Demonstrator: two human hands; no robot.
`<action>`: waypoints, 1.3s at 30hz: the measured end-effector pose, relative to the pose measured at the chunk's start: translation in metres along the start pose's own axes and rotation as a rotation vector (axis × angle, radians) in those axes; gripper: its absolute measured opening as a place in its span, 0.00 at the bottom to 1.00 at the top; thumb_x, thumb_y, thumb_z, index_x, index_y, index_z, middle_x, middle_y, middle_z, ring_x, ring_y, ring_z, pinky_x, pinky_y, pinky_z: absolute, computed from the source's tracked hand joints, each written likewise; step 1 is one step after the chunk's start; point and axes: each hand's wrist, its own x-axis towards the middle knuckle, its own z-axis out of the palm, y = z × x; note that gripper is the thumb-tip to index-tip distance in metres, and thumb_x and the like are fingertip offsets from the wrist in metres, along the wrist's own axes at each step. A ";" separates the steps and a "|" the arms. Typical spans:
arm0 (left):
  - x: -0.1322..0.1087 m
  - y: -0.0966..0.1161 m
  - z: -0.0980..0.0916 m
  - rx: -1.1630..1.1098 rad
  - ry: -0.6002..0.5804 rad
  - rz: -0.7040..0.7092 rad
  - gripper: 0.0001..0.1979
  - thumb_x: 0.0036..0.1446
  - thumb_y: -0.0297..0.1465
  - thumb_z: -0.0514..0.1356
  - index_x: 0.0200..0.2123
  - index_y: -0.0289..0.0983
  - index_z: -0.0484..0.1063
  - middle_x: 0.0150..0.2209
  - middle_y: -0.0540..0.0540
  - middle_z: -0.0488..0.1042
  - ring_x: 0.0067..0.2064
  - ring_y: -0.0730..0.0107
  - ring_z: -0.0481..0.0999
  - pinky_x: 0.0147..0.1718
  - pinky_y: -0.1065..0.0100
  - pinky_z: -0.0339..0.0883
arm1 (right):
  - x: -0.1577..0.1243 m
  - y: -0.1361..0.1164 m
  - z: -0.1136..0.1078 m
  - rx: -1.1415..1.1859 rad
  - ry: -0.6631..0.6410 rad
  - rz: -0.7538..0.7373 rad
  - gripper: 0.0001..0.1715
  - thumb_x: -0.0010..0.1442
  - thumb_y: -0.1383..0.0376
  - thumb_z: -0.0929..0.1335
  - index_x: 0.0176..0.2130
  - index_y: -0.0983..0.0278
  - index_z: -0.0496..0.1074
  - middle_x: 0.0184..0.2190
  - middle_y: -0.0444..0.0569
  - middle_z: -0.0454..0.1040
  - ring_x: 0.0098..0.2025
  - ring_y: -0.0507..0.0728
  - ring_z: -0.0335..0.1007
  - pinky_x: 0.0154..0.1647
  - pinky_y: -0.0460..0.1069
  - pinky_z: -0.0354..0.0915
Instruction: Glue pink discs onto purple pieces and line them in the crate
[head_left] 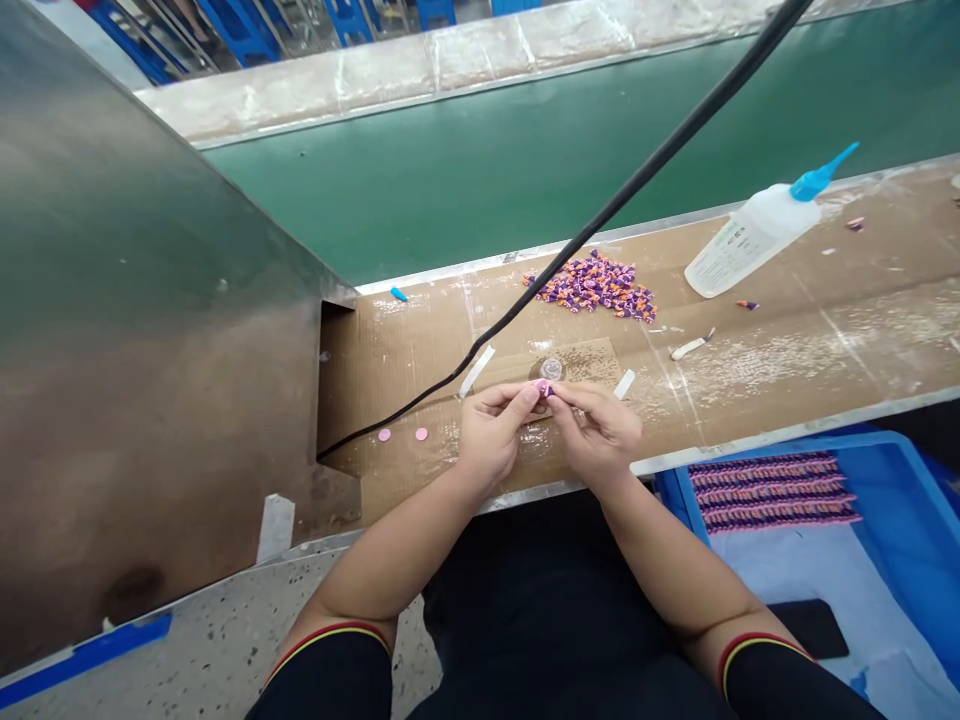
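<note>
My left hand (pixel 491 430) and my right hand (pixel 596 430) meet over the cardboard-covered bench (pixel 750 370), fingertips pinched together on a tiny pink and purple piece (pixel 543 388). Just beyond the fingertips stands a small clear round cap (pixel 551 368). Two pink discs (pixel 403 434) lie on the bench to the left of my left hand. A heap of small purple and orange pieces (pixel 592 285) sits farther back.
A white squeeze bottle with a blue nozzle (pixel 757 235) lies at the back right. A black cable (pixel 600 215) crosses diagonally overhead. A green conveyor belt (pixel 525 150) runs behind the bench. A metal panel (pixel 135 350) stands left. A blue bin (pixel 885 520) holds rows of purple pieces (pixel 772 490).
</note>
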 end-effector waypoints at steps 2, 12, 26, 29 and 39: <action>0.000 0.001 -0.001 0.036 -0.012 0.036 0.20 0.44 0.48 0.82 0.33 0.41 0.88 0.36 0.41 0.87 0.37 0.61 0.87 0.42 0.61 0.86 | 0.001 -0.001 0.000 0.008 0.004 -0.004 0.13 0.69 0.70 0.74 0.49 0.54 0.84 0.42 0.48 0.88 0.41 0.59 0.87 0.42 0.55 0.85; -0.011 0.007 -0.004 0.284 -0.076 0.364 0.08 0.60 0.42 0.75 0.38 0.46 0.89 0.40 0.43 0.88 0.43 0.60 0.89 0.47 0.63 0.85 | 0.004 -0.016 -0.006 -0.040 -0.018 -0.062 0.17 0.67 0.73 0.75 0.50 0.53 0.83 0.44 0.48 0.88 0.43 0.60 0.88 0.43 0.55 0.86; -0.015 0.002 -0.005 0.277 -0.075 0.304 0.15 0.58 0.47 0.75 0.40 0.44 0.89 0.42 0.40 0.88 0.46 0.54 0.89 0.52 0.56 0.85 | 0.001 -0.018 -0.008 -0.048 -0.018 -0.028 0.16 0.67 0.72 0.75 0.50 0.53 0.84 0.45 0.48 0.88 0.44 0.61 0.88 0.46 0.56 0.87; -0.014 0.001 -0.006 0.299 -0.091 0.341 0.13 0.60 0.46 0.74 0.41 0.44 0.89 0.43 0.41 0.88 0.46 0.55 0.89 0.51 0.57 0.85 | 0.002 -0.019 -0.008 -0.048 -0.014 -0.034 0.15 0.68 0.72 0.75 0.49 0.54 0.83 0.45 0.48 0.88 0.44 0.61 0.88 0.46 0.56 0.87; -0.015 -0.004 -0.006 0.307 -0.105 0.353 0.14 0.62 0.46 0.72 0.42 0.43 0.89 0.43 0.40 0.88 0.45 0.57 0.89 0.48 0.62 0.85 | 0.001 -0.017 -0.010 -0.038 0.008 -0.014 0.14 0.68 0.72 0.74 0.49 0.54 0.83 0.43 0.49 0.87 0.42 0.60 0.87 0.44 0.55 0.86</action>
